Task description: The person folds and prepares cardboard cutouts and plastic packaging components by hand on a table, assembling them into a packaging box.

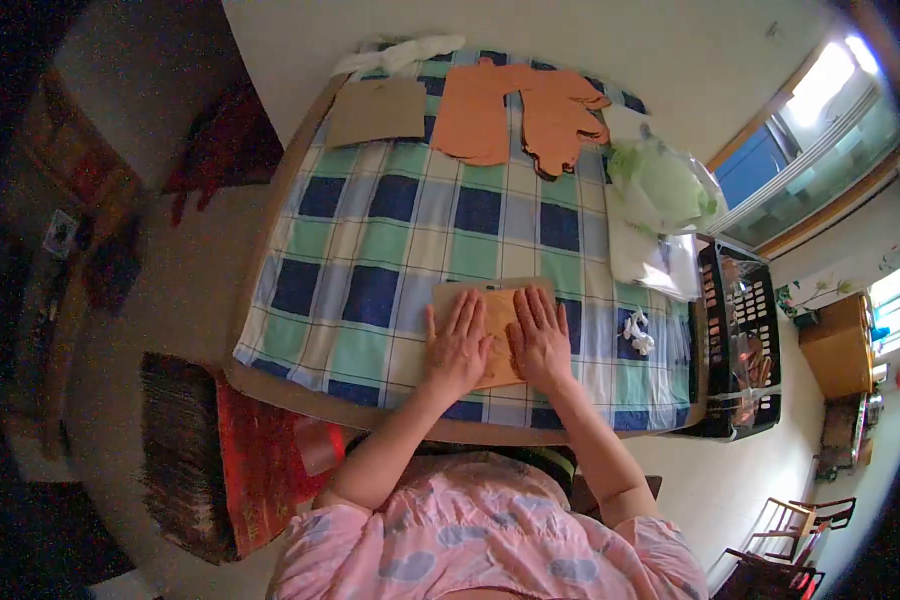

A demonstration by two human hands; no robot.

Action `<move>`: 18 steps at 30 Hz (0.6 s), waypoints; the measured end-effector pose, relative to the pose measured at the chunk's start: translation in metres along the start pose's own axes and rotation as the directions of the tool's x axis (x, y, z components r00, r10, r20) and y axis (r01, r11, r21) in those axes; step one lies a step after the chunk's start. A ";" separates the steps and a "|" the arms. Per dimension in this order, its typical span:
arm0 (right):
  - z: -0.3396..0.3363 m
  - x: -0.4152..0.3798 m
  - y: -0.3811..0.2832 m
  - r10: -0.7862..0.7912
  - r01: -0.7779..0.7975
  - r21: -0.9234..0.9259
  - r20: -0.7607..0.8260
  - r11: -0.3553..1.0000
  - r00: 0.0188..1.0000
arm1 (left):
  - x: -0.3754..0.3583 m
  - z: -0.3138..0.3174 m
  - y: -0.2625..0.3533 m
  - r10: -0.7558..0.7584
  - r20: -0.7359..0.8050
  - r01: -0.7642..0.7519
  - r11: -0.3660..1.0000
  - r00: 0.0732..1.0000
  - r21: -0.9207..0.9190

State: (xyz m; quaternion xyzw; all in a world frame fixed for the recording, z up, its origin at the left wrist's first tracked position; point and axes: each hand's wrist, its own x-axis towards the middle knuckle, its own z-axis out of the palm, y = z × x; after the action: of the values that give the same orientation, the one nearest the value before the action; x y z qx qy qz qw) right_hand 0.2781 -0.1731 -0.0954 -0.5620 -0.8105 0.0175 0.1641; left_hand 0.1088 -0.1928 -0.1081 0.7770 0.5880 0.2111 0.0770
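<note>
My left hand [458,348] lies flat with fingers stretched on the left side of a thin tan-orange sheet [498,318]. On the sheet's right side, my right hand [541,348] rests flat too, fingers pointing away from me. Beneath the sheet is a greyish-beige flat board or card [445,292], whose corners show past my fingers. Both hands cover much of the sheet, so its full outline is hidden. Toward the far edge are stacked flat orange cut-out pieces [473,120] and, touching them, more orange pieces with wavy, dark-edged outlines [560,118].
A checked cloth [390,245] covers the table. At the back left lie a brown cardboard piece [376,113] and white material [410,52]. To the right are a pale green plastic bag [660,185], crumpled white scraps [637,335] and a black crate [713,340] against the table.
</note>
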 end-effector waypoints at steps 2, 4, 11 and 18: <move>0.000 -0.001 -0.001 0.014 -0.014 -0.004 0.016 1.000 1.000 | -0.001 0.003 -0.003 -0.014 0.035 0.014 1.000 0.999 0.017; 0.003 -0.001 0.001 0.035 -0.034 -0.011 0.041 0.999 0.999 | -0.003 0.002 -0.008 -0.032 0.046 0.030 0.998 0.998 0.047; -0.002 -0.001 -0.003 0.006 -0.006 -0.019 -0.007 1.000 1.000 | -0.019 -0.012 -0.036 -0.081 0.005 0.078 0.977 0.997 0.200; 0.000 -0.002 -0.002 0.022 -0.022 -0.008 -0.027 1.000 0.999 | -0.017 -0.025 -0.025 -0.140 -0.237 0.097 0.978 0.961 -0.186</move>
State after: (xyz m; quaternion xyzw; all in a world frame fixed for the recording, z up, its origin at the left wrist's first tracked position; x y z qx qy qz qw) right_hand 0.2768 -0.1757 -0.0955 -0.5718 -0.8020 0.0085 0.1726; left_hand 0.0727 -0.2045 -0.0983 0.6981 0.6180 0.3521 0.0821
